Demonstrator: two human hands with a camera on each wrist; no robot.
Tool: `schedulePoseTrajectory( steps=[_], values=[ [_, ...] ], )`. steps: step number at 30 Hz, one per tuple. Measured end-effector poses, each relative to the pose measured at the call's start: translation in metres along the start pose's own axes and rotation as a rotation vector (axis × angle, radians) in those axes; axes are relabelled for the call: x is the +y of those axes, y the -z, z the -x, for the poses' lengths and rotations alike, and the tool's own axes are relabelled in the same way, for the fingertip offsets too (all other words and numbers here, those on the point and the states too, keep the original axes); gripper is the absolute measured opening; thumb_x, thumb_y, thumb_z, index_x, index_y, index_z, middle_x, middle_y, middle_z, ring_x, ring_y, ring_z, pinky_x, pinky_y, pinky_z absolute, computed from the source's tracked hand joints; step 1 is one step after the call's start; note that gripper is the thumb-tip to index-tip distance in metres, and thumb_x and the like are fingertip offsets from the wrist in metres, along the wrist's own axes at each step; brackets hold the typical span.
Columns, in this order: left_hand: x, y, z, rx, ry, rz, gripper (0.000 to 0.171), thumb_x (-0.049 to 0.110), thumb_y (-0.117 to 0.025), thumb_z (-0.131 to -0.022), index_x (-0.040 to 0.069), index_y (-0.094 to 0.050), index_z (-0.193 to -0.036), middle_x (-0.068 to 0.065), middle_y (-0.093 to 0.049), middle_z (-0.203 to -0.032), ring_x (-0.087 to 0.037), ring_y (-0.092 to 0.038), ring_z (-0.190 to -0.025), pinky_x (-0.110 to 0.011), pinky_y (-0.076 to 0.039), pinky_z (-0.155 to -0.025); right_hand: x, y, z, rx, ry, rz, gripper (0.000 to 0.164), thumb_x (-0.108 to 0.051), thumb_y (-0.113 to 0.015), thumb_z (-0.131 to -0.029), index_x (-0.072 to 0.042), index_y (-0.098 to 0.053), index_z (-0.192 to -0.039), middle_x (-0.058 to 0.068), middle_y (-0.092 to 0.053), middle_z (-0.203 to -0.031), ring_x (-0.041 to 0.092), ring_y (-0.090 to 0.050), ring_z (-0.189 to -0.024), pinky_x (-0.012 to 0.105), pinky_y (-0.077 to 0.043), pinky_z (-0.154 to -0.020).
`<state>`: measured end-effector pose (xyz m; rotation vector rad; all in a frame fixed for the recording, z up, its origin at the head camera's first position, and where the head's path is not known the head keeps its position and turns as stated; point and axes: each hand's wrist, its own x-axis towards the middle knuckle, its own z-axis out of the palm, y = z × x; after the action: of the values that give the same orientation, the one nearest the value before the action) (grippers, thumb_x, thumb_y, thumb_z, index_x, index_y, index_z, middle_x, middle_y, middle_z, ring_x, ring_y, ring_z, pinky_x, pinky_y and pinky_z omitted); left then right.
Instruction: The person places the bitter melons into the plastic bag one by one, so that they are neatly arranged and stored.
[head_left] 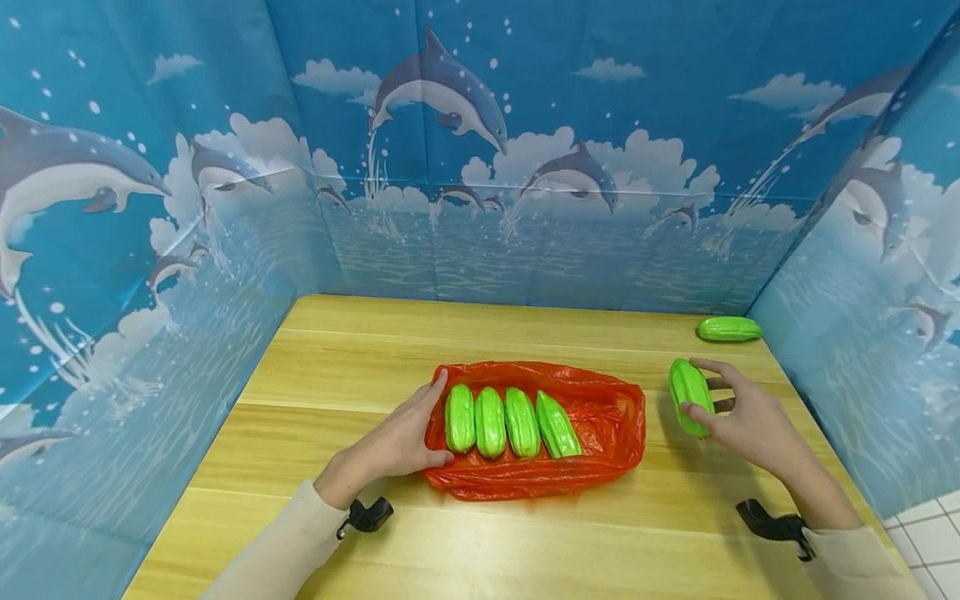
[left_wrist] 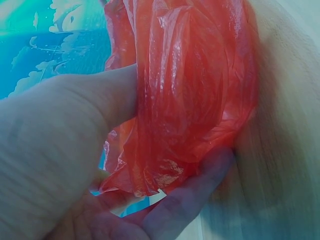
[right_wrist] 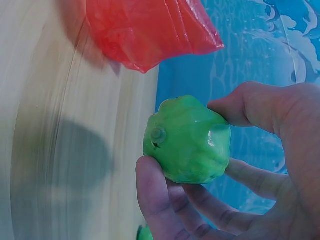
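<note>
A red plastic bag [head_left: 525, 487] lies opened wide on the wooden table, with several green ridged gourds [head_left: 491, 422] side by side in its left part. My left hand [head_left: 401, 433] holds the bag's left end. In the left wrist view, the thumb goes inside the bag's rim while the fingers [left_wrist: 175, 210] lie along its outside. To the right of the bag, my right hand [head_left: 750, 421] grips another green ridged gourd [head_left: 688, 397] between thumb and fingers. The right wrist view shows this gourd [right_wrist: 187, 142] end-on, its stem stub visible, held above the table.
One more green gourd [head_left: 729, 328] lies at the table's back right corner. Blue dolphin-print curtains [head_left: 525, 250] stand along the back and both sides of the wooden table [head_left: 322, 350]. White tiles [head_left: 926, 533] show at the lower right.
</note>
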<state>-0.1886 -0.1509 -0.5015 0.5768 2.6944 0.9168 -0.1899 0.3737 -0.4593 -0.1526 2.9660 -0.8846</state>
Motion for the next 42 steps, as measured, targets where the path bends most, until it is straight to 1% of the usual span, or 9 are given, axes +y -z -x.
schedulePoseTrajectory(
  steps=[13, 20, 28, 35, 42],
  values=[
    [0.000, 0.002, 0.001, -0.002, -0.007, -0.009, 0.128, 0.023, -0.098, -0.097, 0.008, -0.010, -0.188, -0.021, -0.023, -0.194, -0.044, -0.035, -0.178, -0.059, -0.038, -0.143, -0.018, 0.000, 0.006, 0.016, 0.033, -0.028, 0.083, -0.027, -0.082, -0.111, -0.003, -0.040, -0.178, 0.048, -0.058, -0.155, 0.057, -0.082, -0.114, 0.032, -0.068, -0.064],
    [0.000, 0.002, 0.003, -0.002, -0.006, -0.001, 0.129, 0.023, -0.098, -0.097, 0.009, -0.009, -0.189, -0.021, -0.022, -0.195, -0.044, -0.034, -0.178, -0.059, -0.038, -0.143, -0.031, 0.001, 0.006, 0.015, 0.042, -0.031, 0.084, -0.029, -0.081, -0.112, -0.004, -0.039, -0.180, 0.047, -0.058, -0.157, 0.058, -0.080, -0.117, 0.032, -0.068, -0.064],
    [0.003, 0.002, 0.004, -0.001, 0.006, 0.003, 0.129, 0.023, -0.098, -0.096, 0.009, -0.009, -0.189, -0.021, -0.021, -0.195, -0.043, -0.033, -0.179, -0.059, -0.038, -0.143, -0.040, 0.001, 0.006, 0.025, 0.054, -0.026, 0.084, -0.030, -0.082, -0.112, -0.006, -0.040, -0.180, 0.044, -0.060, -0.156, 0.056, -0.081, -0.116, 0.032, -0.067, -0.065],
    [0.005, 0.000, 0.003, -0.007, 0.014, -0.007, 0.129, 0.025, -0.097, -0.097, 0.012, -0.008, -0.189, -0.023, -0.020, -0.195, -0.044, -0.036, -0.177, -0.058, -0.043, -0.141, -0.049, 0.000, 0.007, 0.046, 0.075, -0.011, 0.084, -0.031, -0.083, -0.111, -0.008, -0.041, -0.180, 0.042, -0.063, -0.155, 0.056, -0.080, -0.116, 0.033, -0.066, -0.066],
    [0.002, -0.006, 0.003, -0.008, 0.024, -0.006, 0.129, 0.026, -0.097, -0.098, 0.014, -0.007, -0.190, -0.023, -0.019, -0.195, -0.045, -0.038, -0.176, -0.058, -0.046, -0.138, -0.057, -0.001, 0.009, 0.049, 0.089, -0.009, 0.083, -0.031, -0.083, -0.110, -0.009, -0.042, -0.180, 0.041, -0.063, -0.155, 0.055, -0.080, -0.116, 0.033, -0.065, -0.066]
  ],
)
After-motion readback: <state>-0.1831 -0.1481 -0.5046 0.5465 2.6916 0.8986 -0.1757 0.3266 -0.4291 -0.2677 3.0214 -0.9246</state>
